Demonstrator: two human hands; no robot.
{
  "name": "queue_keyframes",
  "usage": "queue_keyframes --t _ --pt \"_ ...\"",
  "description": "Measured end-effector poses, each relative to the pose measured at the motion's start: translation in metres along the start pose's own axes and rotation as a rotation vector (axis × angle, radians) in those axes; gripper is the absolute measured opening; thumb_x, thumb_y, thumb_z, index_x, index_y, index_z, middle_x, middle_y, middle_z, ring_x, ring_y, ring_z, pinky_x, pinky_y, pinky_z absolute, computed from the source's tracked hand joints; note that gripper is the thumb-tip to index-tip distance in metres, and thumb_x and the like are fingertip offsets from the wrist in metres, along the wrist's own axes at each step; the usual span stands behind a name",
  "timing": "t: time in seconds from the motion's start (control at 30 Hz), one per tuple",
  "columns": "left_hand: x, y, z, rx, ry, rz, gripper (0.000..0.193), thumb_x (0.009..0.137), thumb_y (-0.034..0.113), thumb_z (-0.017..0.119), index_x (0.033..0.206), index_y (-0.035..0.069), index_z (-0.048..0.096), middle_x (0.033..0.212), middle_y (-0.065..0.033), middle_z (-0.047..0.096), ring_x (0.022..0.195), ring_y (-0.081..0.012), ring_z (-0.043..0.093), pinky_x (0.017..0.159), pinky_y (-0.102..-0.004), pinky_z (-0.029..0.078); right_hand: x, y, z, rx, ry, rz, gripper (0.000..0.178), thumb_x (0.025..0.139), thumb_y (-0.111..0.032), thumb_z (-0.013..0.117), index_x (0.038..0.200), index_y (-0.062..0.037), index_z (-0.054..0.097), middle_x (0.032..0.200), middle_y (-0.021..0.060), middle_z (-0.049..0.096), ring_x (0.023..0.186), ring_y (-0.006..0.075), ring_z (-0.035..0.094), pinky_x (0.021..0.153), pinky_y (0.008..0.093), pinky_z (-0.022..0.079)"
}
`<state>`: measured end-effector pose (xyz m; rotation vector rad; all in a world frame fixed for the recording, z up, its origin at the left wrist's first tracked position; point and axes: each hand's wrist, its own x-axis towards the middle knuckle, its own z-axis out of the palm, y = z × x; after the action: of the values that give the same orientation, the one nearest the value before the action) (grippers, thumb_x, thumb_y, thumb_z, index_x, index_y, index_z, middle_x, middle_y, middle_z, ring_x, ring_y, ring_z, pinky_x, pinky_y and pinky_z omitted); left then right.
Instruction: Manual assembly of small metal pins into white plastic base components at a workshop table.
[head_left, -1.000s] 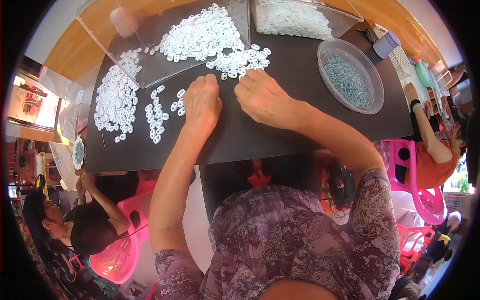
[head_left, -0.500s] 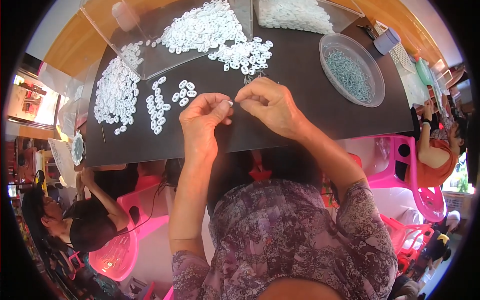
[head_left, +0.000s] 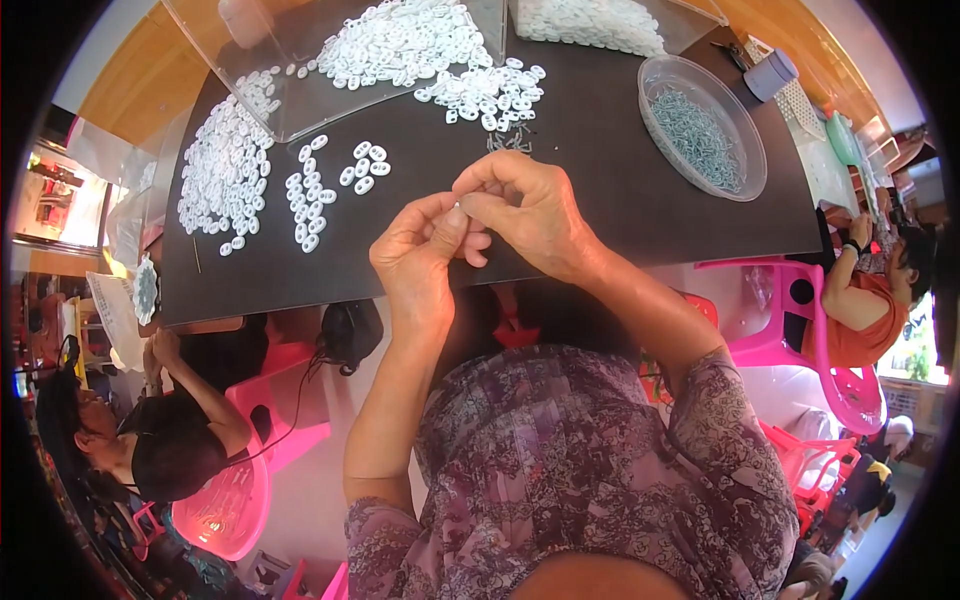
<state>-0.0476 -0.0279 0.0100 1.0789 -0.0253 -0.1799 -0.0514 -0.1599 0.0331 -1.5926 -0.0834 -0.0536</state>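
Over the near part of the dark table, my left hand [head_left: 425, 250] pinches a small white plastic piece [head_left: 457, 205], mostly hidden by my fingers. Thumb and forefinger of my right hand [head_left: 535, 215] are closed at that piece; whatever they hold is hidden. Just beyond my fingertips lie several small dark pins [head_left: 510, 140]. White oval pieces with two holes form a loose column [head_left: 310, 195] and a small cluster [head_left: 364, 168] left of my hands. More of them are heaped at the far left [head_left: 225, 175] and in front of a clear bin [head_left: 290, 132].
A round clear tray [head_left: 757, 160] of grey-green pins [head_left: 690, 130] stands at the right, near a grey-lidded container [head_left: 770, 76]. A bag of white pieces [head_left: 590, 25] lies at the back. People sit on pink chairs at left [head_left: 225, 500] and right [head_left: 780, 290].
My right hand has moved left, bringing its fingertips against my left hand's at the white piece. The table has shifted slightly up and left in view.
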Motion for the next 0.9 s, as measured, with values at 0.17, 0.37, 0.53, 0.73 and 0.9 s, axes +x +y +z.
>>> queue_keyframes --t 0.17,0.37,0.53,0.73,0.9 --pt "0.002 -0.001 -0.01 0.086 0.022 -0.006 0.01 0.085 0.001 0.061 0.091 -0.006 0.063 0.076 -0.011 0.064 0.059 -0.0148 0.059 0.05 -0.0242 0.047 0.001 0.011 -0.005 -0.181 0.044 -0.153 0.008 0.08 0.0 0.06 0.088 0.0037 0.06 0.074 0.0052 0.058 0.066 0.0075 0.057 0.058 0.0238 0.047" --pt "-0.003 0.001 -0.012 0.026 0.008 -0.061 0.009 0.086 0.002 0.06 0.09 -0.006 0.063 0.077 -0.0107 0.063 0.058 -0.0134 0.057 0.051 -0.0237 0.045 -0.009 0.004 -0.009 -0.236 0.019 -0.031 0.01 0.079 -0.001 0.063 0.089 0.0027 0.061 0.075 0.0042 0.057 0.066 0.0074 0.054 0.06 0.0232 0.046" --pt "-0.006 0.0 -0.01 0.034 0.031 -0.042 0.008 0.087 0.002 0.059 0.089 -0.005 0.062 0.075 -0.0098 0.063 0.059 -0.0132 0.057 0.05 -0.0236 0.045 -0.012 0.002 -0.009 -0.24 -0.015 -0.007 0.013 0.08 -0.003 0.063 0.092 0.0013 0.061 0.079 0.0033 0.059 0.071 0.0064 0.056 0.065 0.022 0.047" --pt "-0.009 -0.002 -0.008 0.074 0.048 -0.037 0.008 0.087 0.004 0.06 0.087 -0.004 0.061 0.074 -0.0075 0.062 0.058 -0.0117 0.055 0.05 -0.0231 0.043 -0.012 0.004 -0.008 -0.215 -0.013 -0.003 0.012 0.079 -0.002 0.063 0.089 0.0028 0.061 0.081 0.0073 0.059 0.071 0.01 0.059 0.065 0.0244 0.049" --pt "-0.011 -0.001 -0.005 0.109 0.038 -0.02 0.007 0.087 0.005 0.06 0.087 -0.003 0.062 0.073 -0.0054 0.061 0.059 -0.0104 0.053 0.05 -0.0218 0.042 -0.012 0.003 -0.009 -0.235 -0.029 -0.009 0.012 0.079 -0.002 0.063 0.089 0.003 0.061 0.08 0.0071 0.059 0.071 0.01 0.059 0.065 0.0243 0.049"
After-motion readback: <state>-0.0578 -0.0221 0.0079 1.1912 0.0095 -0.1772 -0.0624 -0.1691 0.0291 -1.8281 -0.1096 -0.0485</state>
